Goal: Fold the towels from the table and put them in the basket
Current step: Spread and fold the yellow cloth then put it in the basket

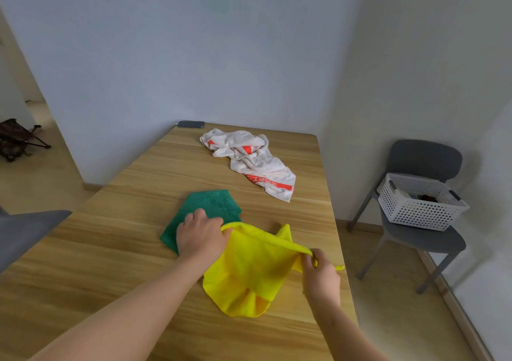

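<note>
The yellow towel lay crumpled on the table, its top edge pinched taut between left hand and right hand, beside a green towel.

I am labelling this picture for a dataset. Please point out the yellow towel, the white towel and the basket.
yellow towel (249, 272), head view, middle of the cloth.
white towel (260, 164), head view, crumpled middle.
basket (415, 214), head view, perforated front wall.
</note>
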`<state>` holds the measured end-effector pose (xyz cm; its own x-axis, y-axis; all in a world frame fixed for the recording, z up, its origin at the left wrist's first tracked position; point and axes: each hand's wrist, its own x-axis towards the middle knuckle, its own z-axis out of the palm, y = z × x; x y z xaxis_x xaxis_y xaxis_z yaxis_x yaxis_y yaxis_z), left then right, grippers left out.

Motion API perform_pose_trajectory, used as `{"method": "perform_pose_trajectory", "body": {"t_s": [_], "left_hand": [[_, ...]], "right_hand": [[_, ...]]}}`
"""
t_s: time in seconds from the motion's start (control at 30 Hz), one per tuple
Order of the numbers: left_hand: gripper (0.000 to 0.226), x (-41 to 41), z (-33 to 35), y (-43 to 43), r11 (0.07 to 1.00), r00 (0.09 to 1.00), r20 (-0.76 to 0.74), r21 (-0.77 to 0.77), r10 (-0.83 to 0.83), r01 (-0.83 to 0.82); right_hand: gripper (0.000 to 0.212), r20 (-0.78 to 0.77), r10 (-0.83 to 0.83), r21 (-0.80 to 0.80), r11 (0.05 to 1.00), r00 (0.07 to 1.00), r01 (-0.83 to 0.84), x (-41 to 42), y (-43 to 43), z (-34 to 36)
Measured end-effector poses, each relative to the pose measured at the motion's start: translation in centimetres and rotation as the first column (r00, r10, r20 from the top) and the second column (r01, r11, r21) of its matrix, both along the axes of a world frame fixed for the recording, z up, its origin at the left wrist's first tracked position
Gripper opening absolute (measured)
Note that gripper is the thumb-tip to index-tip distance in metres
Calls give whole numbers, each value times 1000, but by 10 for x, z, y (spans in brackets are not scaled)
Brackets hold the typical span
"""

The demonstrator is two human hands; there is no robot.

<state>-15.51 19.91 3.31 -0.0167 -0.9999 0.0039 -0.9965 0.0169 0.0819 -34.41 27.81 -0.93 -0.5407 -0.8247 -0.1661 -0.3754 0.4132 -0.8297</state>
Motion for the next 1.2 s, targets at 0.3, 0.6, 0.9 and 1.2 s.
{"method": "perform_pose_trajectory", "body": {"t_s": [0.3,0.6,0.9,1.2], "left_hand": [[55,-17,44,-21,817,48,-816,577,575,18],[30,-19,83,-31,993,44,-999,-31,-26,-110],[49,-26,47,-50,867,-76,-866,497,494,-27],[44,-39,86,-85,961,-425,-865,200,266,192]], "right_hand": [[18,179,28,-304,952,984,28,9,-32,59],[26,135,-28,-633,767,990,108,-2,-31,104],[23,119,-30,-376,924,992,73,-9,-52,76],[28,191,129,-615,789,973,16,-20,-76,109]]}}
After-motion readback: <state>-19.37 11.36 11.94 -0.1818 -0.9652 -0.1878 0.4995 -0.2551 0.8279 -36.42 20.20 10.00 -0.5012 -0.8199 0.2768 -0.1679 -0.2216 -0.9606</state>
